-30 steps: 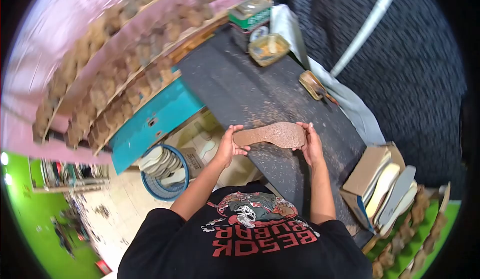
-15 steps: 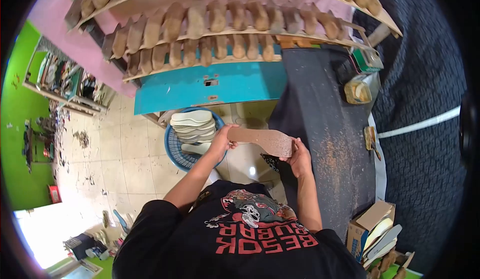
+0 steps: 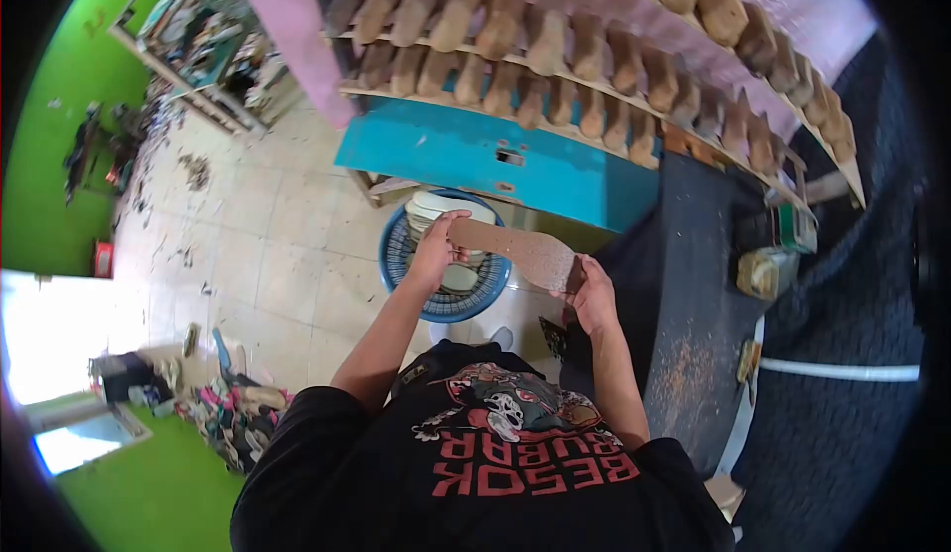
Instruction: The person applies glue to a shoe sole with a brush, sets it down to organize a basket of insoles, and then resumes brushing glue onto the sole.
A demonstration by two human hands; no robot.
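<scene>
A brown, sole-shaped piece (image 3: 517, 247) with a speckled wide end is held up in front of my body between both hands. My left hand (image 3: 436, 248) grips its narrow end, and my right hand (image 3: 588, 296) pinches the wide end at the right. Beneath it on the floor is a blue basket (image 3: 394, 279) holding pale soles (image 3: 433, 202), partly hidden by my left hand and the brown piece.
Wooden shoe lasts (image 3: 545, 37) line the shelves ahead, above a turquoise panel (image 3: 446, 156). To the right is a dark-covered table (image 3: 693, 284) with crumbs, a brush (image 3: 748, 362) and a plastic container (image 3: 764, 275). A colourful pile (image 3: 243, 413) lies at the lower left.
The view has turned, so shelves, table and basket appear further right. Both hands still hold the brown piece, which now hangs over the basket in view.
</scene>
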